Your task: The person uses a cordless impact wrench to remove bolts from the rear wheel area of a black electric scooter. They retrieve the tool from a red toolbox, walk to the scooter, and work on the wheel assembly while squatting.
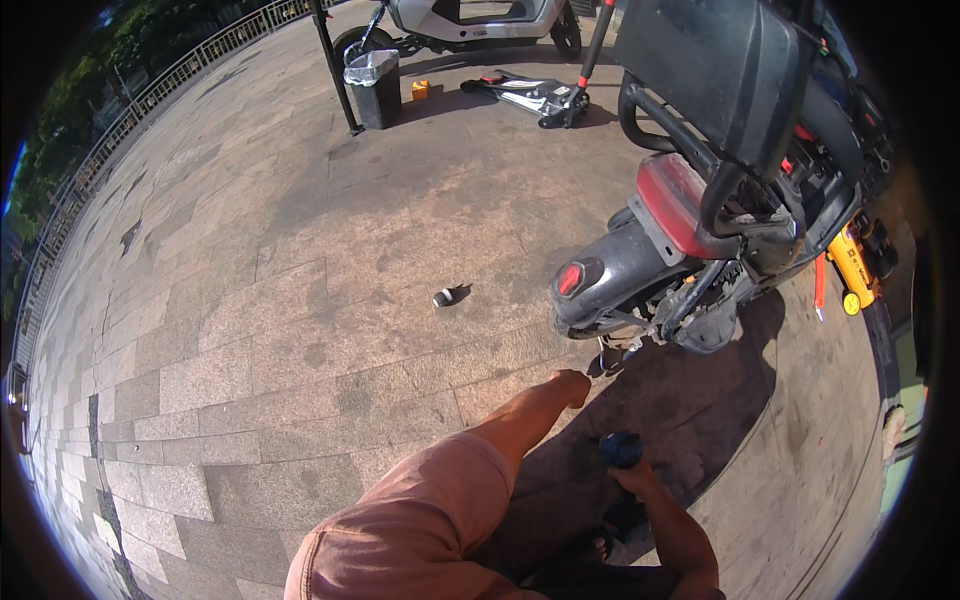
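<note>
Reaching with the left hand (572, 388) toward the low rear part of a black scooter (622, 290), just below and behind its mudguard; impossible to tell whether with fingers spread, pressed together or pinching a part, because of the angle and the shade there. Holding a dark blue tool (622, 449) with a rounded end in the right hand (632, 482), with fingers wrapped around it, over shaded pavement (300, 350), to the right of the left hand and closer to the body. Wearing a pink sleeve (420, 500) on the left arm, in full sun.

On the sunlit pavement, left of the scooter, a small black-and-white object (444, 298), too small to identify. Farther back, a dark bin (377, 100) with a clear liner beside a thin black pole (340, 80), a little orange box (420, 90), a folded kick scooter (530, 97) and a silver scooter (475, 25). At the far right, a yellow machine (852, 262) with yellow wheels.
</note>
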Motion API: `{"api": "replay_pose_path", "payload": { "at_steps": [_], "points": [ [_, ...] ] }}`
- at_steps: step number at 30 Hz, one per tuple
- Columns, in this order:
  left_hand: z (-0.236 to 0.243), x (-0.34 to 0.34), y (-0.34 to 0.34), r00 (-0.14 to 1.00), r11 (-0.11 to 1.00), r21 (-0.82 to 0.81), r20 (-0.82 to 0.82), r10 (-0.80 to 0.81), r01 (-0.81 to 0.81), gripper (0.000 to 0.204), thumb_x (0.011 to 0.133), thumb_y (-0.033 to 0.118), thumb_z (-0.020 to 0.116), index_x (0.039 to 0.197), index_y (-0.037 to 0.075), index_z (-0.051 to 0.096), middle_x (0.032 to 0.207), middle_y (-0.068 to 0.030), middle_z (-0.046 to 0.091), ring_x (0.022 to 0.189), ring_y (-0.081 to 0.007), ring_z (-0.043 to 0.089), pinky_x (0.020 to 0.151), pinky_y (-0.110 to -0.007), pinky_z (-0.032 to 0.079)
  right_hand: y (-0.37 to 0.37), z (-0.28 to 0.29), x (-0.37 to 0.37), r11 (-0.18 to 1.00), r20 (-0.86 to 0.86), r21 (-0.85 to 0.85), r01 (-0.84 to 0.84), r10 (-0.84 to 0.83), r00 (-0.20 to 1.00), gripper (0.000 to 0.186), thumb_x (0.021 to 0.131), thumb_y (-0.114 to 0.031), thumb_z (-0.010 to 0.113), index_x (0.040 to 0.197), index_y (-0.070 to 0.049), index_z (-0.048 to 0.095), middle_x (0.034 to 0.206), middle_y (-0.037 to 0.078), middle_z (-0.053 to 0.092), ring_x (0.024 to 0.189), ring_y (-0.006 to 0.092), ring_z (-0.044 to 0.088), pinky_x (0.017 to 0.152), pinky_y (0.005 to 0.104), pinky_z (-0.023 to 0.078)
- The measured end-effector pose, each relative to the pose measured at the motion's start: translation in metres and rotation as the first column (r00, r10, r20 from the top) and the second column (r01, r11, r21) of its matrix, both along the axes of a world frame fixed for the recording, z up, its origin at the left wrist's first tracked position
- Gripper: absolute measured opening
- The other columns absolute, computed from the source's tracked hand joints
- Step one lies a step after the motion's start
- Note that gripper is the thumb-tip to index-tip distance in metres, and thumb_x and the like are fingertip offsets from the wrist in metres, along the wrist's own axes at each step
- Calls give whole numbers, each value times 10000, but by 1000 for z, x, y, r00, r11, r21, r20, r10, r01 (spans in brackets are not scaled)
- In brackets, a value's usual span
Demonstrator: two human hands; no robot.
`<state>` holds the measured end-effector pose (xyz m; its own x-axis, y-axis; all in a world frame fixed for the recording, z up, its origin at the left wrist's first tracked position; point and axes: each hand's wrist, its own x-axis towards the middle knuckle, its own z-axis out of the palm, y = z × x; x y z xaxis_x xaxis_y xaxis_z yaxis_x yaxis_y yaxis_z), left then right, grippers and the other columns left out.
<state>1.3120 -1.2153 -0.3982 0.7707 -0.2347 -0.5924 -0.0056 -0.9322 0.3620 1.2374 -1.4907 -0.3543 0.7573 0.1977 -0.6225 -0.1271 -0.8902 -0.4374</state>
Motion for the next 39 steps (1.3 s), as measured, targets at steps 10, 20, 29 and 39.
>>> {"api": "replay_pose_path", "payload": {
  "at_steps": [10, 20, 29, 39],
  "points": [
    [5, -1, 3, 1000, 1000, 9, -16, -23, 23, 357, 563, 104, 651, 904, 12, 697, 946, -210, 667, 926, -382, 639, 751, -567, 498, -4, -12, 3, 999, -41, 3, 39, -39, 998, 599, 600, -317, 746, 1097, -17, 599, 1042, 170, 646, 1015, 261, 622, 837, 364, 493],
    [8, -2, 0, 999, 999, 7, 4, -34, 34, 352, 596, 103, 632, 929, 2, 688, 974, -216, 660, 943, -378, 634, 773, -557, 499, -6, -18, 3, 999, -1, 25, 29, -29, 1000, 515, 640, -280, 747, 1070, -24, 624, 1013, 140, 647, 947, 239, 633, 791, 369, 502],
    [20, -9, 3, 1000, 1000, -12, 29, 7, -7, 328, 604, 90, 618, 909, -5, 689, 958, -217, 662, 931, -372, 639, 747, -511, 510, -1, -8, 3, 997, 1, 65, -30, 30, 1000, 634, 643, -321, 739, 1176, -30, 559, 1082, 166, 626, 1034, 252, 604, 853, 359, 485],
    [9, -1, 7, 998, 996, 58, 16, -66, 65, 292, 689, 165, 577, 913, 1, 667, 962, -205, 661, 926, -352, 637, 768, -448, 506, 3, 18, 0, 1000, 14, 17, 12, -13, 1000, 570, 639, -386, 732, 1073, -31, 628, 1040, 183, 649, 1022, 289, 619, 839, 369, 492]
  ]
}}
